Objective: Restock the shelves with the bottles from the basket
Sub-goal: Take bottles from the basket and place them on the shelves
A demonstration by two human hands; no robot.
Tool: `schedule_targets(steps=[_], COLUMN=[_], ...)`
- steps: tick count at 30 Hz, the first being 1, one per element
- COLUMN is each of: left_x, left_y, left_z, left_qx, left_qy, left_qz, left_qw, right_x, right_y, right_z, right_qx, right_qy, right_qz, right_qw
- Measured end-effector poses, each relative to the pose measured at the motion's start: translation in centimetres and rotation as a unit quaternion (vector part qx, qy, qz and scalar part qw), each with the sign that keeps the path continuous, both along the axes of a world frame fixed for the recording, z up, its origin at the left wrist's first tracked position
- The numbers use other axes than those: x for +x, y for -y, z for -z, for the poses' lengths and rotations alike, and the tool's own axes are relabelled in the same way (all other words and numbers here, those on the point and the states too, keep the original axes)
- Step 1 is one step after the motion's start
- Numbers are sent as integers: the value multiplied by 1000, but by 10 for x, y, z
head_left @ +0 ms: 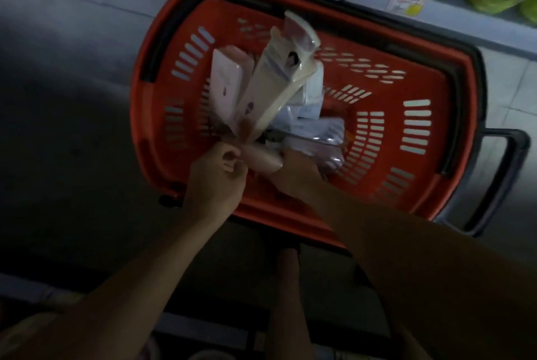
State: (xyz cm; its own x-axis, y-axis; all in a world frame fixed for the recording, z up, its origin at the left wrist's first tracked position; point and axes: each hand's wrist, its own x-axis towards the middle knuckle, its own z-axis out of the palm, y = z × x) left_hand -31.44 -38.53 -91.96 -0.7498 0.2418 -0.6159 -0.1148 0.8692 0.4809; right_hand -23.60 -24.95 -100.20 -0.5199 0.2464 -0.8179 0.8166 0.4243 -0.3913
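Reaching down into an orange basket on the floor, the left hand pinches the cap end of a pale bottle; the right hand grips low among more packs (grasp partly hidden). Several bottles remain inside. Beyond, the shelf holds green packages, so restocking looks unfinished.

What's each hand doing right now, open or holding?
Left hand: fingers curled, pinching the cap end of a tall cream plastic bottle.
Right hand: down in the orange plastic basket; grip cannot be told.
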Motion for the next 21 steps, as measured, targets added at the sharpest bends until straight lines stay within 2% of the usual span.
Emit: schedule_targets(steps=[3, 6, 7, 8, 9, 11, 13, 16, 18, 20, 21], left_x=[-6, -9, -5, 3, 12, 31, 49, 64, 71, 79, 84], left_y=[-8, -17, -22, -28, -35, -50, -66, -87, -100, -114, -121], left_z=[5, 6, 3, -1, -6, -19, -33, -53, -66, -75, -77], left_qx=[-8, -10, 1, 12, 26, 58, 117, 224, 308, 359, 367], left_qy=[45, 133, 157, 174, 185, 206, 234, 303, 374, 407, 409], left_qz=[14, -13, -42, -73, -101, -163, -263, -375, -380, -365, -356], left_qw=[999, 991, 987, 982, 977, 963, 929, 847, 788, 757, 756], right_x=[-5, -10, -8, -5, 3, 22, 46, 82, 110, 124, 128], right_y=[-11, -27, -36, -47, -58, -80, -101, -126, -137, -130, -126], right_z=[-15, -45, -57, -70, -77, -100, -114, -140, -159, -180, -184], right_qx=[13, 13, 8, -15, -51, -127, -185, -324, -412, -503, -520], right_qy=[4, 19, 27, 38, 57, 121, 158, 117, 101, 57, 33], right_qz=[-53, -86, -77, -23, 81, 292, 399, 462, 524, 556, 566], right_qw=[999, 996, 997, 999, 994, 940, 884, 817, 739, 659, 639])
